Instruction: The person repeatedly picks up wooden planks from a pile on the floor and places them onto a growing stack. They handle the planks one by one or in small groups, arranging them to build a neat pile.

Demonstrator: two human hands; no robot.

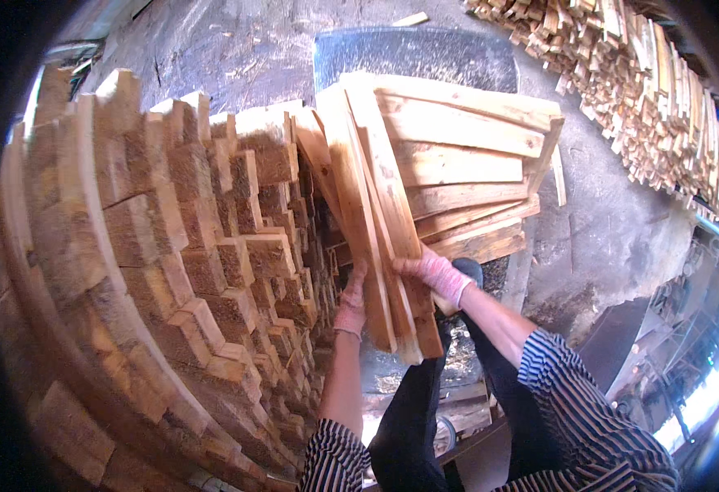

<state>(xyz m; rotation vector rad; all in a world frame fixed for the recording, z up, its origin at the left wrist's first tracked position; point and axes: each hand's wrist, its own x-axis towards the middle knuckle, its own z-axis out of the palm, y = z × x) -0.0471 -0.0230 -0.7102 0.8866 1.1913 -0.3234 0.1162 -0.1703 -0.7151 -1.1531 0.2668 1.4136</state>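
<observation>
The left hand point(351, 299), in a pink glove, reaches up from a bare forearm and lies against the left edge of a bundle of planks point(380, 238), fingers closed on it. The right hand point(437, 275), gloved the same, comes in from a striped sleeve point(581, 402) and clamps the bundle's right edge, fingers wrapped across the top plank.

Just left of the left hand rises a tall stack of cut boards point(195, 271), end grain toward the camera. Beyond the right hand a fan of loose planks point(466, 172) lies under the bundle. Farther right, across the concrete floor point(614, 230), is another heap of slats point(646, 82).

The bundle's long axis runs from the hands up and slightly left, near ends low between the hands.
</observation>
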